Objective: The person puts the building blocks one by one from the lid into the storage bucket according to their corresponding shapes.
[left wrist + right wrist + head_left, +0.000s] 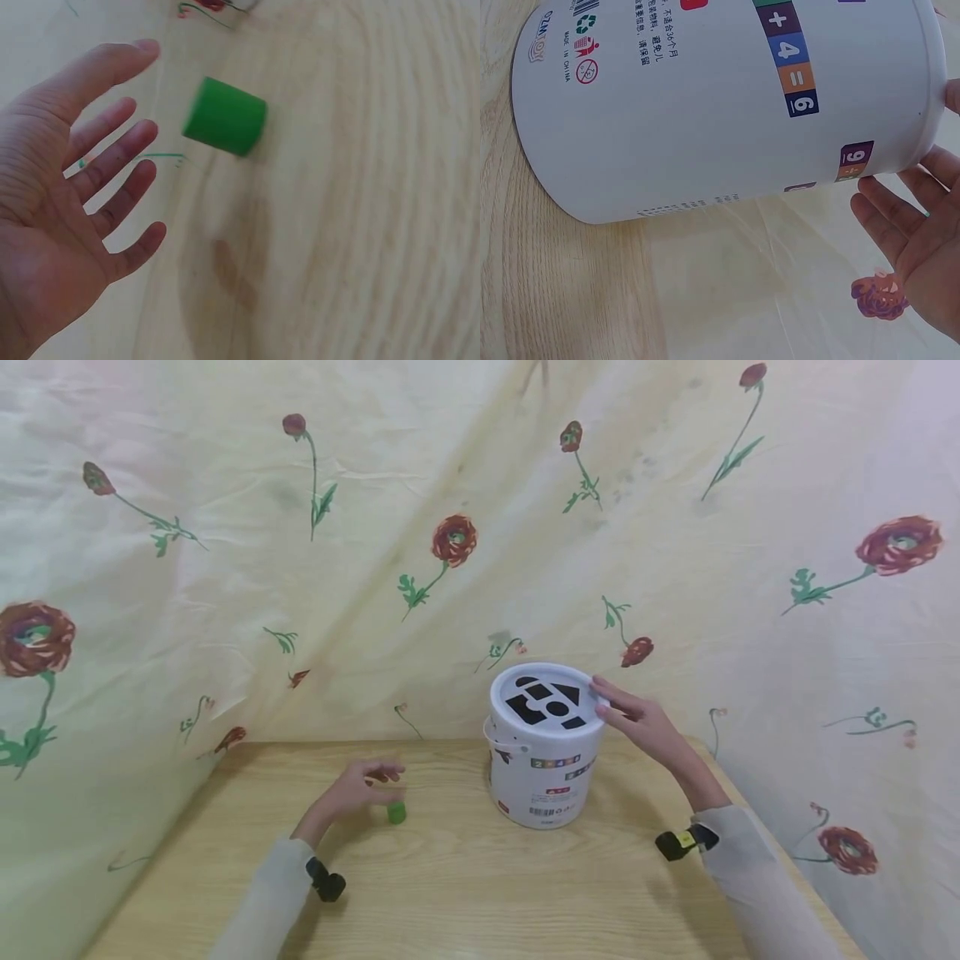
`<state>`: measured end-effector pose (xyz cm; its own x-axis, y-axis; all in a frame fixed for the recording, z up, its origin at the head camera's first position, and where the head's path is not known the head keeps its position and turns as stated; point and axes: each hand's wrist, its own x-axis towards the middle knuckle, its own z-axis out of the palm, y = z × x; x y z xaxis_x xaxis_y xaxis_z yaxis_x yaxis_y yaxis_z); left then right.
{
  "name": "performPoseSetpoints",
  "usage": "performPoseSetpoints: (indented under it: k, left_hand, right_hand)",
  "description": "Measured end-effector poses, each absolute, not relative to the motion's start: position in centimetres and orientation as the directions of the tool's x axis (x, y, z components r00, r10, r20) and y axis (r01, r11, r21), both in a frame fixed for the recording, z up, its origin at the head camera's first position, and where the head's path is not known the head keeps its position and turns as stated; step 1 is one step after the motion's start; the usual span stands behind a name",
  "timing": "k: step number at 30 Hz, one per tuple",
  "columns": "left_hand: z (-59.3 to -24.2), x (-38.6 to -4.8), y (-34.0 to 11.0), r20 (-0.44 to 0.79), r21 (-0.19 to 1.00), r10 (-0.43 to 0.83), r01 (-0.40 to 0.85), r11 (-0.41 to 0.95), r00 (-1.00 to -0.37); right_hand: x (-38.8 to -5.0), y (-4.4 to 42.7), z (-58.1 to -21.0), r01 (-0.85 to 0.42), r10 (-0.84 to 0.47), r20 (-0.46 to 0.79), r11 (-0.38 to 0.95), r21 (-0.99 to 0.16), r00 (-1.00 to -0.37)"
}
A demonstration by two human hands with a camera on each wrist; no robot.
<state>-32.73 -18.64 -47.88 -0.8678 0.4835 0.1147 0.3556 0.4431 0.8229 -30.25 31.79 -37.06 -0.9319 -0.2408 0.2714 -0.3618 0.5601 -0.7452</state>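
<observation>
My left hand hovers over the left half of the table with its fingers spread and loosely bent. Just off its fingertips is a small green cylinder block; the left wrist view shows a gap between them. In the head view the same block shows just below the thumb. At the right, my right hand rests its fingers against the lid rim of a white bucket. Dark shaped holes, among them a circle and a triangle, mark the bucket's lid. The fingers look extended along its upper side in the right wrist view.
The bucket stands upright on a light wooden table, its thin white handle hanging at the left side. A flower-printed cloth hangs behind the table and along its sides.
</observation>
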Motion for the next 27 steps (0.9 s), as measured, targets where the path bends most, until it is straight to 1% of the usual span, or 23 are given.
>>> performPoseSetpoints:
  k: [2,8,17,27]
  left_hand:
    - [-48.1,-32.6,-18.8,0.099,0.814,0.505,0.362,0.455,-0.858]
    - [-48.7,-32.2,-19.3,0.026,0.800,0.516,0.327,0.502,-0.856]
    - [-49.4,-32.2,-19.3,0.038,0.798,0.557,0.360,0.483,-0.830]
    - [-49.8,-32.3,-19.4,0.040,0.795,0.552,0.361,0.487,-0.833]
  right_hand:
    - [-30.3,31.8,-37.1,-0.358,-0.239,0.268,0.560,-0.747,-0.933]
    - [-30.3,31.8,-37.0,-0.352,-0.236,0.263,0.548,-0.759,-0.935]
    - [-30.7,31.7,-37.0,-0.357,-0.246,0.264,0.516,-0.779,-0.933]
    - [-30.8,31.7,-37.3,-0.367,-0.247,0.277,0.508,-0.779,-0.929]
